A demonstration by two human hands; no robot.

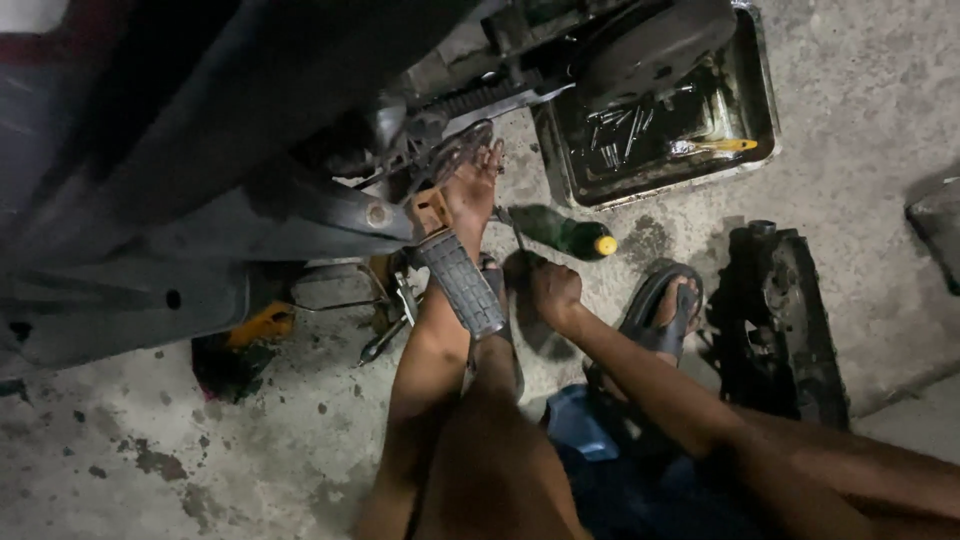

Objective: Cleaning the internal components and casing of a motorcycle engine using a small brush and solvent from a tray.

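The left hand (472, 190) is pressed, fingers spread, against the greasy underside of a motorcycle (250, 150), hemmed in by frame parts. One ribbed footpeg (460, 283) crosses the left forearm. The right hand (555, 293) is curled shut; what it grips cannot be told. One green-handled screwdriver (560, 232) lies just above it on the concrete floor (850, 120) — open floor is left beyond. One metal tray (765, 110) of tools sits farther up; one black part (780, 320) lies to the right.
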